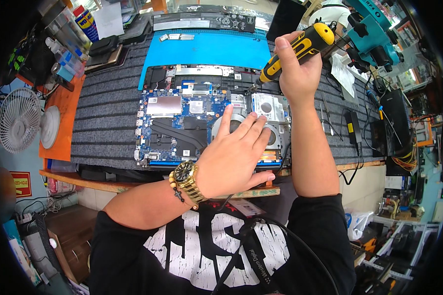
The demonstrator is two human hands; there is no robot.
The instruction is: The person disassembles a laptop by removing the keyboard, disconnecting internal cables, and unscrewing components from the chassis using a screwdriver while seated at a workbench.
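My right hand [302, 73] is wrapped round a yellow-and-black electric screwdriver [316, 40]. Its tip slants down to the opened laptop [221, 81], beside the upper left corner of a silver hard drive [268, 105]. Flat over the fan [227, 127] lies my left hand [231, 160], fingers stretched out, with fingertips reaching the drive's edge. Part of the fan and drive is covered by this hand. Left of it, the laptop's blue circuit board [202, 120] and black heat pipe [174, 132] are exposed. I cannot make out a screw at the tip.
Behind the laptop is a blue mat [206, 51] with small silver parts [177, 37]. A black battery pack [204, 22] lies beyond. To the left stand a white fan [22, 113] and bottles [64, 56]. A teal stand [371, 37], tweezers [327, 118] and cables are at right.
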